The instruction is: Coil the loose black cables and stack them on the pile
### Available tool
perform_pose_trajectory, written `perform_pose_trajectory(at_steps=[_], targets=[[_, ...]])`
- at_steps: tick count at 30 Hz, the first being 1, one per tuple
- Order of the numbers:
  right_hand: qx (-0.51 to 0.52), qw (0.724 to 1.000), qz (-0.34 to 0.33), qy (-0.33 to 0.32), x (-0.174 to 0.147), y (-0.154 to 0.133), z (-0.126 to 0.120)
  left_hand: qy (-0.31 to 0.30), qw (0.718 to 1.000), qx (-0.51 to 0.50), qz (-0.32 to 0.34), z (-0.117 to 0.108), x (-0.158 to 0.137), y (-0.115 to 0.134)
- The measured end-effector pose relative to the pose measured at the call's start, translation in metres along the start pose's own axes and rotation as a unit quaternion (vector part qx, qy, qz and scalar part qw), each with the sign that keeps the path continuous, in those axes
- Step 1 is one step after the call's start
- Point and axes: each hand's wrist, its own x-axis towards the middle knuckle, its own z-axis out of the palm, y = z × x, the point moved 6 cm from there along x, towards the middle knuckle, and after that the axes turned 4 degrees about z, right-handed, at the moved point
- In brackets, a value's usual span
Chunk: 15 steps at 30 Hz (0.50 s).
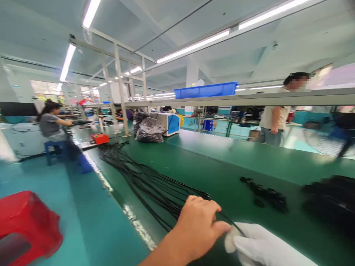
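A bundle of long black cables [144,181] lies lengthwise along the green table, its near ends passing by and under my left hand. My left hand [198,223], bare, hovers over or rests on these near ends; its fingers are bent and its thumb stands apart. Whether it touches a cable is hard to see. My right hand [255,242] wears a white glove and is closed on one thin black cable [229,220], which runs from beside my left fingers into the glove. The end of that cable is hidden.
Small black parts [266,194] and a dark blurred pile [330,201] lie at right on the green table [199,166]. Further back are a red box [100,138], a plastic bag [150,129] and a white-blue machine [170,124]. A shelf [263,99] holds a blue tray [206,90]. A red stool [30,221] stands left. People are nearby.
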Motion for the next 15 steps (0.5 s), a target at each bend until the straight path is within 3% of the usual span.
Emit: perform_pose_trajectory(at_steps=[3,6,9,11,15], targets=[[0.036,0.999,0.009,-0.031,-0.022,0.001,-0.001,0.025,0.996,0.072,0.041,0.003,0.005,0.022],[0.084,0.995,0.017,-0.060,-0.032,-0.004,-0.006,-0.061,0.992,0.037,0.100,0.017,0.019,0.038],[0.171,0.983,0.011,-0.069,-0.031,0.000,-0.019,-0.063,0.993,0.047,0.085,0.018,0.035,0.046],[0.245,0.962,0.006,-0.119,-0.028,0.011,-0.019,-0.070,0.992,0.060,0.090,0.020,0.041,0.055],[0.400,0.896,-0.023,-0.193,-0.018,0.037,-0.006,-0.167,0.976,0.044,0.134,0.039,0.042,0.074]])
